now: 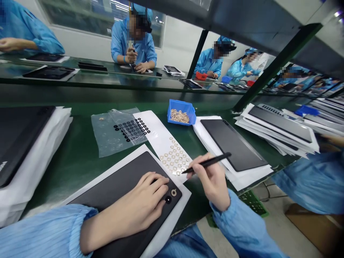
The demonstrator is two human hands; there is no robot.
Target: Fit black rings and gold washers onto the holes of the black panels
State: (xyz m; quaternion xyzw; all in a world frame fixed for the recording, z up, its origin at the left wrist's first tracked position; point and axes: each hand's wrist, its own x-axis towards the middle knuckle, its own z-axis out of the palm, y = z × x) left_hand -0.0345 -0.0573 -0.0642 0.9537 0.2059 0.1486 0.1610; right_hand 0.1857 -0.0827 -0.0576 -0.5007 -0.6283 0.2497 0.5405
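Note:
My left hand point(137, 204) lies flat on a dark tablet panel point(118, 179), which sits on a white sheet. Just past its fingertips, a black ring point(168, 199) and a gold ring point(173, 192) are on the panel's corner. My right hand point(209, 181) grips a black pen-shaped pick point(206, 163). The pick's tip points left and ends just above a white backing sheet of pale gold rings point(173, 156). I cannot tell whether the tip touches a ring.
A clear film with black rings point(131, 129) and a blue bin of rings point(182, 113) stand beyond. Dark panels on white sheets point(231, 143) lie right, with more stacked at far left point(18, 139). Co-workers in blue point(134, 43) work across the bench, beneath a dark shelf.

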